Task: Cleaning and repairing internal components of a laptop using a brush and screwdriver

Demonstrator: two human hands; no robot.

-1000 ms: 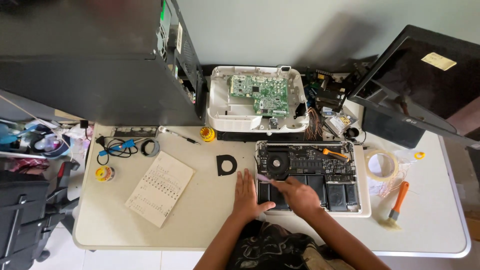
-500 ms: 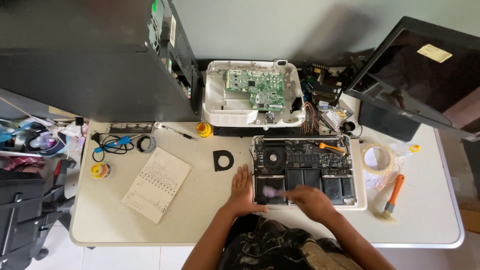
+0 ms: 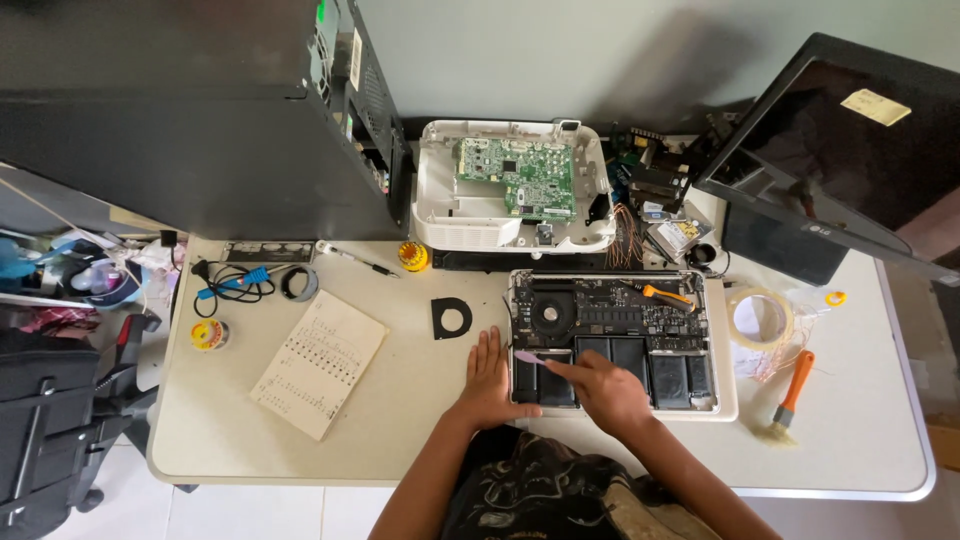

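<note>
White open casing (image 3: pixel 437 215) holds green circuit board (image 3: pixel 518 176); right hand (image 3: pixel 603 391) grip pinching purple pry tool (image 3: pixel 528 356); left hand (image 3: pixel 488 380) spread flat.

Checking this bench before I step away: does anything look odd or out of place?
An orange-handled screwdriver lies loose on the opened laptop's bare boards. The orange brush lies askew by the table's right side. Nothing looks spilled.

Electronics repair bench; opened laptop (image 3: pixel 612 335), bare circuit board (image 3: pixel 516 177).

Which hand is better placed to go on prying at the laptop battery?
Right: the right hand already holds the pry tool at the open laptop; the left hand lies flat, bracing the edge.
</note>
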